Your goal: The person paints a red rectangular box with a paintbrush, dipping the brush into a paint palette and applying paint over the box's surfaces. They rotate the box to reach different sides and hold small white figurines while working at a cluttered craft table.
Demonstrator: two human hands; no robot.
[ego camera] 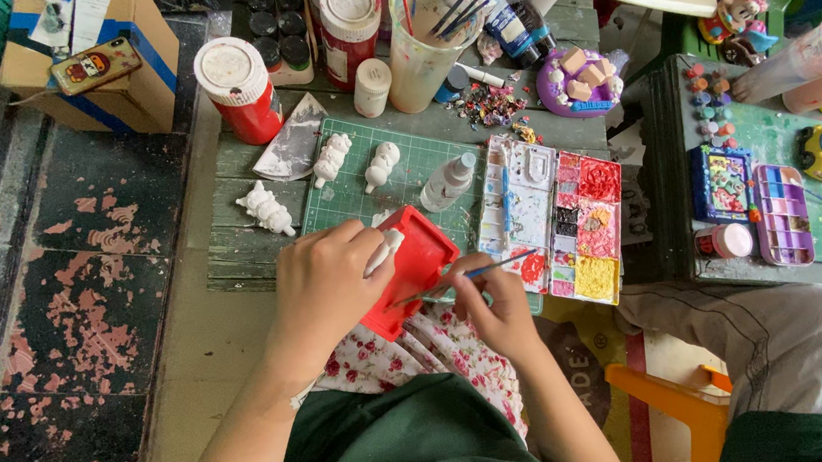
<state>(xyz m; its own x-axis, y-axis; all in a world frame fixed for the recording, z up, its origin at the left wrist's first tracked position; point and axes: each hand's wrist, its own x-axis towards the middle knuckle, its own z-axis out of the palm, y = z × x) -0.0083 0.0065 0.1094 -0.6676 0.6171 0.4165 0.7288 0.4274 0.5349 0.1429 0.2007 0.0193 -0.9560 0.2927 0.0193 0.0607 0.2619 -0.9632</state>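
White plaster is what the small figure (380, 253) is made of, and it is gripped in the left hand (322, 295) with the fingers closed tight around it. A thin blue paintbrush (475, 274) is pinched in the fingers of the right hand (499, 308), and its tip is pointed at the figure. Both are held over a red tray (416, 266) at the near edge of the bench (249, 216).

No colour can be seen on the figure yet, so the painting looks only just begun. Three more white figures (332, 158) (382, 164) (266, 209) are laid on and beside the green cutting mat (406, 176), and none is painted. So most of the work seems left to do.

Paint is already mixed in the messy palette (582, 235), with red and yellow ready. A small spray bottle (448, 183) is lying beside it. A cup of brushes (423, 39) and red paint jars (237, 90) are stood at the back.

The bench is made of old green boards, and it is crowded. The floor (75, 293) is dark, with peeling red patches. A cardboard box (103, 60) is set there. A second green table (774, 141) with painted toys is placed to the right, and another person's leg (794, 345) is seen near it.
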